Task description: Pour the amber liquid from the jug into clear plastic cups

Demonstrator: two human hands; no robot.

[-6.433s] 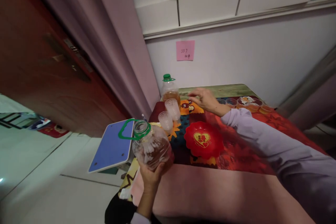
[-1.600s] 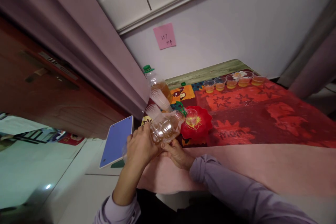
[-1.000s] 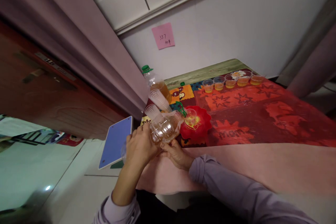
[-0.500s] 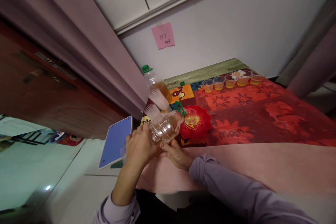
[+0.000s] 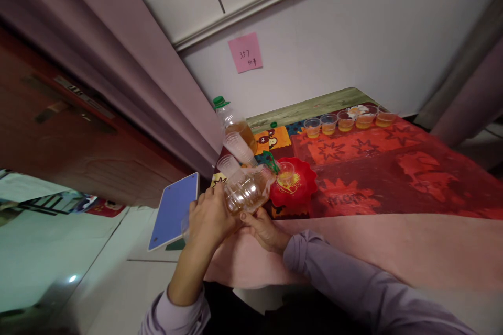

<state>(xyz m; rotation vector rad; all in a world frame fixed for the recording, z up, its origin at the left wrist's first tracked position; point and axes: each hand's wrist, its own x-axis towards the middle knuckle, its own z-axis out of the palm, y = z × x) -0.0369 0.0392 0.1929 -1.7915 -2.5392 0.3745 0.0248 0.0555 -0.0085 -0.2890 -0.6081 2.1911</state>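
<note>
Head view: the only view; it looks down over the near-left corner of the table [image 5: 322,102].
Left hand [image 5: 210,220]: clenched around the base of a clear plastic jug [image 5: 247,192], gripping it from the left.
Right hand [image 5: 262,230]: cupped under the jug's belly, fingers pressed against it from below.
Jug: tilted on its side above the table edge. Its green-handled mouth points right, just over a small clear cup [image 5: 286,170], and amber liquid lies in its lower side.
Cup: stands upright on a red plate [image 5: 304,188] and appears to hold a little amber liquid.
Nearby: a stack of empty cups [image 5: 239,147] leans just beyond the jug. A green-capped bottle [image 5: 232,121] stands behind the stack. A row of filled cups [image 5: 346,121] runs along the far edge, well apart from the hands.
Doing it well: my judgement is that a shallow, slow tilt is best. The lower hand should take the weight and the mouth should stay centred over the cup, which is light enough to tip.
Writing: a pink note [image 5: 245,52] on the wall reads "357". The line beneath it is too small to read. No brand is readable on the jug or bottle.
</note>
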